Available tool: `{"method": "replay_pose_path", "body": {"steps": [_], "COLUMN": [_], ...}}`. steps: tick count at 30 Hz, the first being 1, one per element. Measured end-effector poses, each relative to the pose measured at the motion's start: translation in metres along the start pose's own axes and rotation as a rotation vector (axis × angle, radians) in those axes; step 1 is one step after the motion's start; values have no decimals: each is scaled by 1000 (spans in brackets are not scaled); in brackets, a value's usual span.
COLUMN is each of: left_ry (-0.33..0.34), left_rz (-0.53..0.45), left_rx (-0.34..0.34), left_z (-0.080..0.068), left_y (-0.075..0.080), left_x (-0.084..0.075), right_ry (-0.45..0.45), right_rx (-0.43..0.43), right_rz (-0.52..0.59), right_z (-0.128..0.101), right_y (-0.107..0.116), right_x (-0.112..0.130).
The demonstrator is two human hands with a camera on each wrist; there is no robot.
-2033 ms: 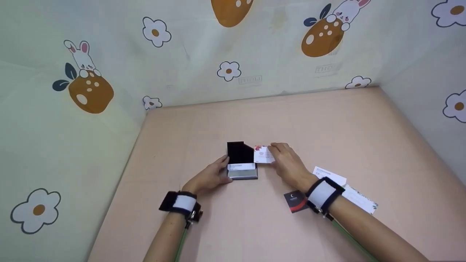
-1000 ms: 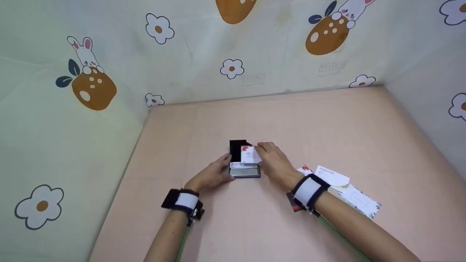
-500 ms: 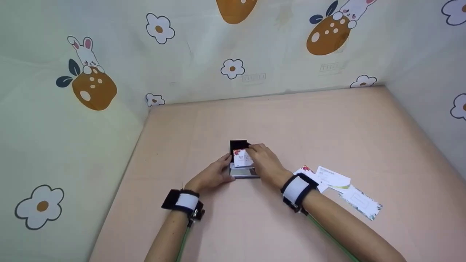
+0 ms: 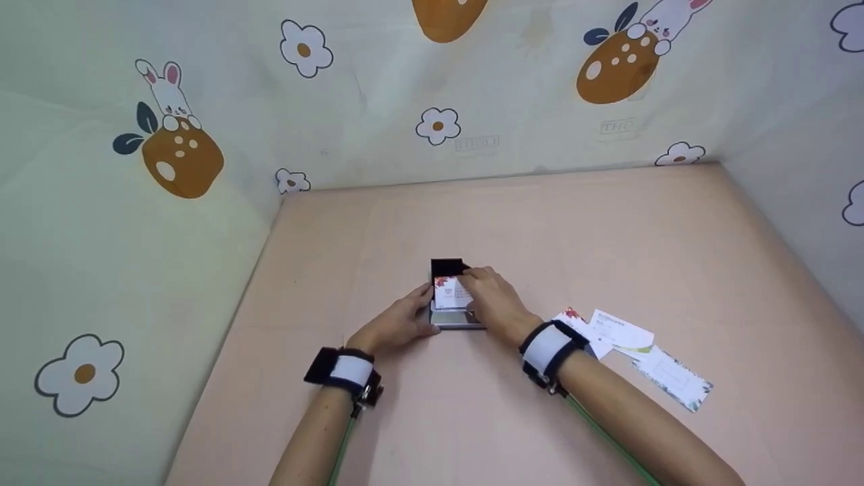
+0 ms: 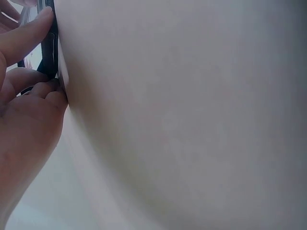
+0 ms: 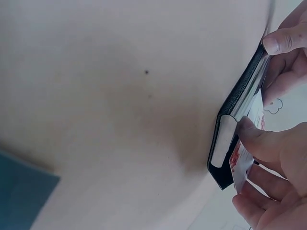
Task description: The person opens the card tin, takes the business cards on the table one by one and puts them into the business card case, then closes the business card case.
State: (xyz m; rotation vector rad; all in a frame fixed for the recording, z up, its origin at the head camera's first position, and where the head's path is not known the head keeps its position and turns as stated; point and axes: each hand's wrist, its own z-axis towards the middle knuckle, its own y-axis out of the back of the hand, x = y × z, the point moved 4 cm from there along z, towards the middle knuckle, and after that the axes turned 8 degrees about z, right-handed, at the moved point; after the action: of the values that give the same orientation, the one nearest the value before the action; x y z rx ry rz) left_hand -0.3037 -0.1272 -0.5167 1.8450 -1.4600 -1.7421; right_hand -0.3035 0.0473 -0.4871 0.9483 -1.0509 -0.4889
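A black business card case (image 4: 445, 267) with a metal inner frame stands unfolded at the middle of the table. My left hand (image 4: 398, 322) grips its left side, thumb at the near corner and fingers round behind. A white business card (image 4: 448, 291) with red flowers lies over the case opening, just above the metal part. My right hand (image 4: 498, 304) pinches this card by its right end. In the right wrist view the card (image 6: 240, 163) sits between thumb and fingers, slanting against the case (image 6: 240, 91). Whether its lower edge is inside the frame I cannot tell.
Right of the right wrist lie loose cards: a red-flowered one (image 4: 571, 314) partly under the wristband, a white one (image 4: 622, 331), and a leaf-bordered one (image 4: 675, 378). A dark card (image 6: 24, 191) shows in the right wrist view. Printed cloth walls (image 4: 378, 81) enclose the table.
My right hand has carried the red-flowered card leftward from beside the case to over its opening, then slightly down. The left hand keeps its grip on the case.
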Motion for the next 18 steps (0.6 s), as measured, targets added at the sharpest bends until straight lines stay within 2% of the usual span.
{"method": "replay_pose_path", "body": {"steps": [8, 15, 18], "left_ry": [15, -67, -61], "left_rz": [-3, 36, 37], "left_rx": [11, -3, -4], "left_z": [0, 0, 0], "left_y": [-2, 1, 2], "left_x": [0, -2, 0], "right_ry": [9, 45, 49], "right_rx": [1, -17, -10], "right_rz": [21, 5, 2], "right_z": [1, 1, 2], "right_y": [-4, -3, -3], "right_x": [-5, -5, -5]}}
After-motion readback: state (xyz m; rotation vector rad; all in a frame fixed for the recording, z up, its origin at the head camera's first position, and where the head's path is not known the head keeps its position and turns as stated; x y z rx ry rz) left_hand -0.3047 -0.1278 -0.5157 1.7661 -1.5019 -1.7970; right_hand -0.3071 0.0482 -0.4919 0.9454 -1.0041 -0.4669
